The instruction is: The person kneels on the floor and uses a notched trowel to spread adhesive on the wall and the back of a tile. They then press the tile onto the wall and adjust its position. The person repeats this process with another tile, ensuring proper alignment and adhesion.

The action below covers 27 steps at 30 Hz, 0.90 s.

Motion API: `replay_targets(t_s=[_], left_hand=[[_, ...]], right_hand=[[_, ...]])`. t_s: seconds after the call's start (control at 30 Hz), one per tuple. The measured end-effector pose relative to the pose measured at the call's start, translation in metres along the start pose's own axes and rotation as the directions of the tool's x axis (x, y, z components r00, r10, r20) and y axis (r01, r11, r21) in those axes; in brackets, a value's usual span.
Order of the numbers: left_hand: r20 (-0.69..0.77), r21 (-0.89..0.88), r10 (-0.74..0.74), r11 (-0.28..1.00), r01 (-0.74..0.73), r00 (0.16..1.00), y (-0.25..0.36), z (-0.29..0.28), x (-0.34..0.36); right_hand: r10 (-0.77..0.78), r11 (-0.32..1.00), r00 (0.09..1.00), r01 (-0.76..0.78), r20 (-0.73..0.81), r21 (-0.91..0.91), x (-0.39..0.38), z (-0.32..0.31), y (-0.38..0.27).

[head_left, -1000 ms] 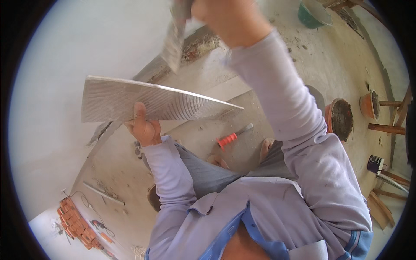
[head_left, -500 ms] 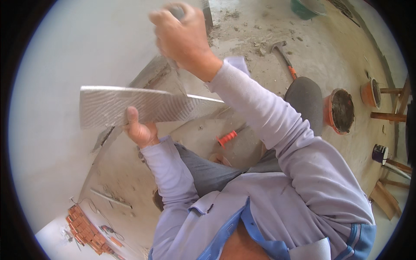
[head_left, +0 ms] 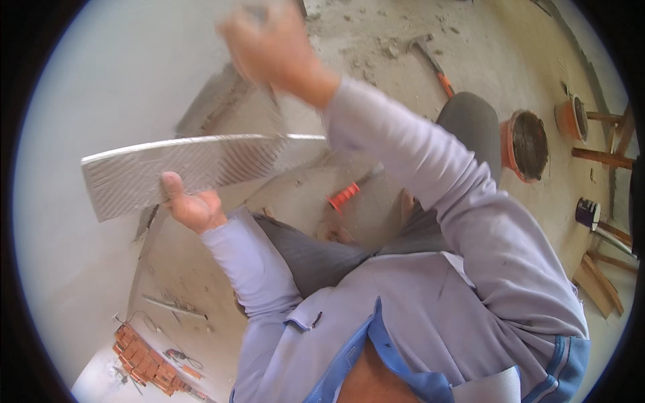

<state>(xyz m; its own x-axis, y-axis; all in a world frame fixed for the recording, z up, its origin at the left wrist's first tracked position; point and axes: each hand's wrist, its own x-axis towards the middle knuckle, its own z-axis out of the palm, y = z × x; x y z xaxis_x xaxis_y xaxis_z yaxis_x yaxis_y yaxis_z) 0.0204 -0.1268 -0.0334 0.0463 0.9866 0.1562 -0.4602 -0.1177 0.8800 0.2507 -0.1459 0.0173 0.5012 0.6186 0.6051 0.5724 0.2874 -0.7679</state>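
A long, narrow tile strip [head_left: 134, 178] with a pale upper edge lies across my left hand [head_left: 193, 205], which grips its lower edge, thumb over the near face. Grey mortar combed into ridges coats that face. Above the strip, my right hand [head_left: 275, 50] is a fist around the dark handle of a trowel [head_left: 257, 12]. Motion smears this hand, and the trowel's thin blade shows only faintly near the strip, so contact between them is unclear. A tool with a red handle [head_left: 344, 198] lies on the floor between my legs.
A hammer [head_left: 435, 67] lies on the rubble-strewn floor beyond my right knee. To the right stand an orange mortar bucket [head_left: 527, 146], a smaller bucket [head_left: 572, 119] and wooden pieces [head_left: 598, 285]. A pale wall [head_left: 67, 201] rises at left; bricks [head_left: 144, 359] are stacked lower left.
The tile strip and my left hand have shifted left, and the strip's left end now sits lower. My right hand has moved slightly up and left, still on the trowel.
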Motion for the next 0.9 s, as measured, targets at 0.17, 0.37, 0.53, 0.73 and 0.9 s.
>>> replay_targets(t_s=[0.17,0.37,0.53,0.73,0.9], left_hand=[[0.076,0.026,0.041,0.999,-0.043,0.996,0.001,0.002,-0.001],[0.166,0.114,0.033,0.992,-0.052,0.986,-0.014,-0.019,0.0],[0.043,-0.112,-0.013,0.994,0.018,0.999,-0.016,-0.016,0.001],[0.084,-0.005,0.113,0.994,-0.113,0.99,-0.012,0.007,0.001],[0.096,-0.031,0.062,0.998,-0.059,0.993,-0.001,0.017,-0.003]], right_hand=[[0.06,0.984,0.995,-0.045,-0.082,0.172,0.01,-0.004,0.001],[0.565,0.628,0.819,-0.504,0.098,0.593,-0.004,-0.013,0.021],[0.365,0.386,0.886,-0.422,0.284,0.82,0.06,-0.017,-0.042],[-0.01,0.257,0.991,-0.129,0.136,0.958,0.144,-0.038,-0.168],[0.086,0.514,0.983,-0.183,0.162,0.838,0.153,-0.034,-0.21]])
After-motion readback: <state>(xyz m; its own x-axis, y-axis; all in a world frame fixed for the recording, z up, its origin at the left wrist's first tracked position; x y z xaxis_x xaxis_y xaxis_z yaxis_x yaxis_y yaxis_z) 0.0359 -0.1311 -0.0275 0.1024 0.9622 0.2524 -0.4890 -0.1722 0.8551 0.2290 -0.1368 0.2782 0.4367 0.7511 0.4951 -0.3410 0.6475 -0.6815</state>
